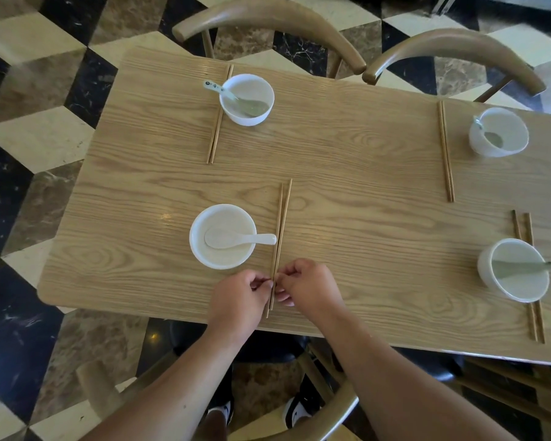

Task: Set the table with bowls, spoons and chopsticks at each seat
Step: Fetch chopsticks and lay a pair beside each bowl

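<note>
Pinching the near chopsticks (279,246), left hand (240,300) and right hand (306,289) square them beside the bowl (222,236) on the bench (347,173)

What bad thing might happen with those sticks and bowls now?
The near chopsticks stick out past the table edge, so a nudge from either hand, left hand or right hand, might tip them off. The right bowl sits on its chopsticks and may wobble.

Wood table (347,160), 4 bowls (222,236) w/ spoons (240,238), 4 chopstick prs (280,230)
</note>
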A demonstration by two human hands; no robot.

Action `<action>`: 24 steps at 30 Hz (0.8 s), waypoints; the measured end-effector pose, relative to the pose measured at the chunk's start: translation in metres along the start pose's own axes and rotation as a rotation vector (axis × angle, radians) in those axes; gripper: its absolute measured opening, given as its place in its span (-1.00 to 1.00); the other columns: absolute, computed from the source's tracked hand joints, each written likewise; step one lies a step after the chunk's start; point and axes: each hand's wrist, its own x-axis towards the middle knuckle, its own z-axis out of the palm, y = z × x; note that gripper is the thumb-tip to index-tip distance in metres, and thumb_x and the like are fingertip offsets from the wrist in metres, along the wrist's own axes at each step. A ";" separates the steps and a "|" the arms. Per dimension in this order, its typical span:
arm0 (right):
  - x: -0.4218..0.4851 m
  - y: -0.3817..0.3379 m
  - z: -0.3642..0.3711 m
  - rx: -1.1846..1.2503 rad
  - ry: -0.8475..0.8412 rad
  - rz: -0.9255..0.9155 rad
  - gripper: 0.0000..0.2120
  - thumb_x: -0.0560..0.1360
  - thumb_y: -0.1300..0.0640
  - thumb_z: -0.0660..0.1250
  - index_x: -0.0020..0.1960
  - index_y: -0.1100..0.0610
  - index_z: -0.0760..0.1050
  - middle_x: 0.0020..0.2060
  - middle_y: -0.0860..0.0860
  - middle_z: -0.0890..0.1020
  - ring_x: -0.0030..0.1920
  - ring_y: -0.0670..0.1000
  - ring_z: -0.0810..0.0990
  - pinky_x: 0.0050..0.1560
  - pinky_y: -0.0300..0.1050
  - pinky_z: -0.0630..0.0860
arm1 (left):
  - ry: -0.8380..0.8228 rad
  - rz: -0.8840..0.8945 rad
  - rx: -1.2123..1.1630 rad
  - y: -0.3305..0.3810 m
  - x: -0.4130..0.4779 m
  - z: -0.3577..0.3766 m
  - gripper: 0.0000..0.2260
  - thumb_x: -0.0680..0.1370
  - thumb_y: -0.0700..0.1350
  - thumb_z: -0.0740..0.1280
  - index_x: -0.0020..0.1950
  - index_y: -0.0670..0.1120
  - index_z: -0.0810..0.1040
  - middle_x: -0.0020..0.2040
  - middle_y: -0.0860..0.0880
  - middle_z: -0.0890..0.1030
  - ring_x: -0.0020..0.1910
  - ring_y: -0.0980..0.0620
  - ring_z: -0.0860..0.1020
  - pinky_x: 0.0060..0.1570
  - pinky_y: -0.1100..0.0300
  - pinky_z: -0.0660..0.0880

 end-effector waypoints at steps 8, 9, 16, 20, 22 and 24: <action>0.013 -0.006 -0.011 0.027 -0.143 0.076 -0.91 0.58 0.29 0.44 -0.10 0.19 0.62 -0.24 0.18 0.78 -0.27 0.05 0.77 -0.01 0.14 0.73 | -0.083 -0.060 -0.201 -0.002 0.008 -0.005 -0.94 0.60 -0.09 0.50 -0.05 0.05 0.72 -0.23 0.12 0.76 -0.24 0.17 0.74 0.06 0.01 0.69; 0.014 -0.006 -0.011 0.025 -0.147 0.075 -0.90 0.58 0.29 0.43 -0.11 0.19 0.62 -0.23 0.18 0.78 -0.27 0.05 0.77 -0.03 0.11 0.73 | -0.094 -0.072 -0.218 -0.002 0.010 -0.005 -0.95 0.60 -0.10 0.51 -0.05 0.04 0.72 -0.23 0.11 0.76 -0.23 0.15 0.75 0.07 -0.02 0.70; 0.007 -0.006 -0.009 -0.010 -0.136 0.053 -0.86 0.55 0.33 0.41 -0.17 0.19 0.60 -0.34 0.12 0.74 -0.33 0.01 0.73 -0.12 0.01 0.70 | -0.130 -0.113 -0.263 0.000 0.015 -0.006 -0.92 0.59 -0.15 0.52 -0.08 -0.01 0.70 -0.26 0.06 0.76 -0.23 0.06 0.77 0.09 -0.16 0.70; 0.011 -0.004 -0.010 0.004 -0.153 0.057 -0.86 0.55 0.32 0.40 -0.17 0.19 0.60 -0.35 0.09 0.74 -0.30 0.03 0.74 -0.12 0.03 0.69 | -0.125 -0.105 -0.252 -0.001 0.016 -0.006 -0.94 0.59 -0.14 0.51 -0.06 0.00 0.72 -0.25 0.06 0.76 -0.23 0.07 0.76 0.08 -0.15 0.70; 0.013 -0.004 -0.011 -0.008 -0.168 0.059 -0.86 0.55 0.31 0.41 -0.18 0.17 0.59 -0.35 0.08 0.75 -0.31 0.01 0.74 -0.16 -0.03 0.68 | -0.115 -0.093 -0.252 -0.001 0.015 -0.005 -0.92 0.59 -0.14 0.51 -0.08 0.01 0.72 -0.27 0.06 0.76 -0.25 0.08 0.76 0.08 -0.14 0.70; 0.014 -0.004 -0.012 -0.023 -0.185 0.063 -0.86 0.56 0.31 0.40 -0.17 0.18 0.59 -0.35 0.08 0.75 -0.32 -0.01 0.75 -0.21 -0.09 0.67 | -0.107 -0.083 -0.253 -0.003 0.015 -0.004 -0.91 0.59 -0.14 0.51 -0.09 0.02 0.72 -0.27 0.06 0.76 -0.25 0.08 0.76 0.08 -0.14 0.70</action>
